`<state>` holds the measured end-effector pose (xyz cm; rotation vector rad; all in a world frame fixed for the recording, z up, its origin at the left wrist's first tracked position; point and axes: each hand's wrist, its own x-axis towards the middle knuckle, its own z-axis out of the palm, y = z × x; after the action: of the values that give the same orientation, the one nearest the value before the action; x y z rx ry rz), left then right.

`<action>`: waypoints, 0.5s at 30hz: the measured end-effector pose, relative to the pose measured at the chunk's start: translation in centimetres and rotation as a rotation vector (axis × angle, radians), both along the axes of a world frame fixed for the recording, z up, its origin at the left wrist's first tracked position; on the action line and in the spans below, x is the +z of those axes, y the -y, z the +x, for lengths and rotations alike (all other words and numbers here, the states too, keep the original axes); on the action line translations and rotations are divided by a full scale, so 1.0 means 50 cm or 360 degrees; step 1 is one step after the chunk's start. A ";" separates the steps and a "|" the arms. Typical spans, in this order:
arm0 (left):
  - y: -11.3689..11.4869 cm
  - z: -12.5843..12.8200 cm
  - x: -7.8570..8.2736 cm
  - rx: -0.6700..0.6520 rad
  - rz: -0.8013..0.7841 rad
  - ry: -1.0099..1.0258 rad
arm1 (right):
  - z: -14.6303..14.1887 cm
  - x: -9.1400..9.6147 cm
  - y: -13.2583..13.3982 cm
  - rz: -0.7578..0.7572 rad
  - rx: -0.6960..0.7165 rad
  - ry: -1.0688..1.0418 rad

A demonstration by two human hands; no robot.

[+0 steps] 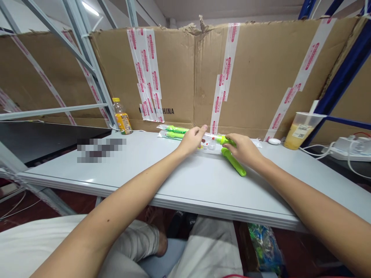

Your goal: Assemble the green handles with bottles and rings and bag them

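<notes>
Right hand (242, 146), right of centre in the head view, is closed narrowly on the bright green end of a green-ended tube (220, 139), thumb below and fingers above. Left hand (191, 139), at the centre of the frame, is bent over the clear, left-hand portion of the same piece, thumb and index finger close together; the back of the hand covers the contact, so whether it grips the tube or merely steadies it cannot be told. The tube lies roughly level between the two hands, near the far edge of the white table (139, 170).

Directly below the right hand, a loose green stick (236, 164) rests aslant on the table, its lower end toward the lower right. Small clear caps (209, 145) with red spots sit between the hands; their exact number is difficult to establish. Left of the left hand, green sticks in clear wrapping (176, 132) lie side by side, partly covered by that hand.

Surroundings noted: a taped cardboard panel (179, 81) stands across the upper frame behind the table. A yellow-capped bottle (123, 122) stands left of centre against it. At the right, a lidded cup (300, 133) with a straw holds a yellowish drink, a white round object (274, 141) beside it. White power strips (352, 150) and cables occupy the far right.
</notes>
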<state>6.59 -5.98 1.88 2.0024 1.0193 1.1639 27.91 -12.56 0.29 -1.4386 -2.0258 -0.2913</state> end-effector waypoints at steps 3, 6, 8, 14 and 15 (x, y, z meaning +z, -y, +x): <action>-0.006 -0.010 0.003 -0.0044 -0.0024 -0.0181 | 0.003 0.001 0.001 0.0005 -0.0005 0.0005; -0.009 -0.018 0.002 -0.0329 0.0044 -0.0178 | 0.006 0.005 0.006 -0.0029 0.0009 0.0010; -0.009 -0.020 0.002 -0.0457 0.0079 -0.0124 | 0.009 0.010 0.009 -0.0094 0.0017 0.0006; -0.008 -0.019 0.002 -0.0462 0.0344 -0.0106 | 0.015 0.016 0.007 -0.0143 0.0069 -0.0010; -0.006 -0.017 0.001 -0.0465 0.0298 -0.0090 | 0.015 0.015 0.006 -0.0120 0.0069 -0.0012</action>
<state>5.73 -5.69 1.95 2.2513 0.6336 1.0805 28.67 -12.86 1.06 -1.4368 -2.0787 -0.1929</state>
